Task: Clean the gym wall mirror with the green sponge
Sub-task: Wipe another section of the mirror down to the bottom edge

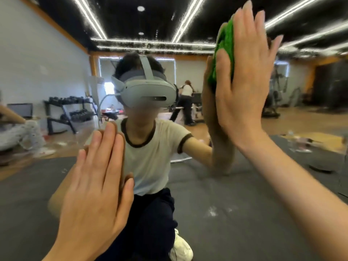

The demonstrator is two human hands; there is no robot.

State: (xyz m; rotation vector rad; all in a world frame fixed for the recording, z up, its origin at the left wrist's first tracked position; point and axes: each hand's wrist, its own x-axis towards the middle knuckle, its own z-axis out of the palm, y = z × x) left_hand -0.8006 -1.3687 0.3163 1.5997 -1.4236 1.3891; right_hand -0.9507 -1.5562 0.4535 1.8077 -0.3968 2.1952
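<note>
Nearest the lens, her left hand (94, 178) lies flat on the gym wall mirror (47, 63), fingers straight and together, bracing and holding nothing. Up and to the side of it, her right hand (243, 87) presses the green sponge (225, 53) against the glass with fingers spread and straight, the sponge sandwiched under the palm. I'd judge the wiping is well underway at this upper patch. Pale flecks below that hand suggest the lower glass is not yet done.
</note>
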